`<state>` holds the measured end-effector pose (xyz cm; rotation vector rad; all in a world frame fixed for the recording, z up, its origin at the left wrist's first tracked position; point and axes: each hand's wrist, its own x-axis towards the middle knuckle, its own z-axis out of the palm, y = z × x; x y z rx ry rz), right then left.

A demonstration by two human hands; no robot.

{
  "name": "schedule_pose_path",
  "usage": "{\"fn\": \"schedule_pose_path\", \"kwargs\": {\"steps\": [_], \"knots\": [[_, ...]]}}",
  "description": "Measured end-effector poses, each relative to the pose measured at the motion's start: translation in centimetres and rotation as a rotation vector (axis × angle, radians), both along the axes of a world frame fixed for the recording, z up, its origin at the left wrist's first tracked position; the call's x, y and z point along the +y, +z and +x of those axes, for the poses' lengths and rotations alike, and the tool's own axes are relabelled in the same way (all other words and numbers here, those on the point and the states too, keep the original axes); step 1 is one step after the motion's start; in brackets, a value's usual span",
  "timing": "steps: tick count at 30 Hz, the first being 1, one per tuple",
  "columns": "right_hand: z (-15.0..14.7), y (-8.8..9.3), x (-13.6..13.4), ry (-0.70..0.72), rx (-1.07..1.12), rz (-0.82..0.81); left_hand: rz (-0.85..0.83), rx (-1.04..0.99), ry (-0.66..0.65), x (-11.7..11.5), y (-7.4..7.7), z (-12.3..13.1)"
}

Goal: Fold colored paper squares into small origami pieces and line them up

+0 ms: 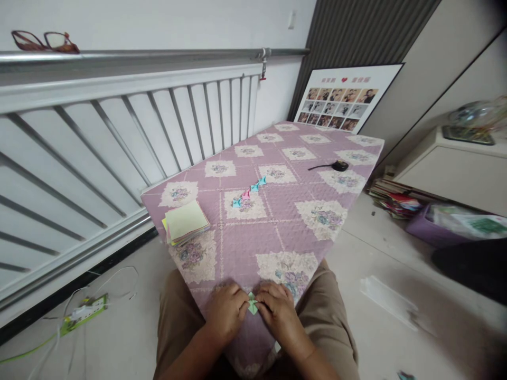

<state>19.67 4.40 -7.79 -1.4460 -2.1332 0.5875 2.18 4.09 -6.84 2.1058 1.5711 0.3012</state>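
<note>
A small green folded paper piece (252,304) lies at the near edge of the table covered in a purple quilted cloth (273,232). My left hand (227,312) and my right hand (278,311) both pinch it from either side, fingers curled and pressed on the paper. Farther up the cloth lies a row of small finished paper shapes (249,193) in blue and pink. A stack of coloured square paper sheets (185,222), pale yellow on top, sits near the table's left edge.
A black object with a cord (339,165) lies far right on the cloth. White railing (119,137) runs along the left, with glasses (43,41) on its top. A photo board (340,100) leans behind. Books (390,198), a purple tub (428,227) and a power strip (81,312) are on the floor.
</note>
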Motion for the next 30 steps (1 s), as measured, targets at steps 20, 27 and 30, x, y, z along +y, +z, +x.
{"fn": "schedule_pose_path", "kwargs": {"steps": [20, 27, 30], "knots": [[0.3, 2.4, 1.2, 0.054, 0.300, -0.213, -0.092, -0.459, 0.211, 0.6, 0.6, -0.7], [0.1, 2.9, 1.1, 0.012, 0.409, -0.248, -0.074, -0.519, 0.254, 0.2, 0.3, -0.3], [-0.1, 2.8, 1.1, 0.009, 0.373, -0.219, -0.046, -0.505, 0.216, 0.0, 0.1, -0.1]]}}
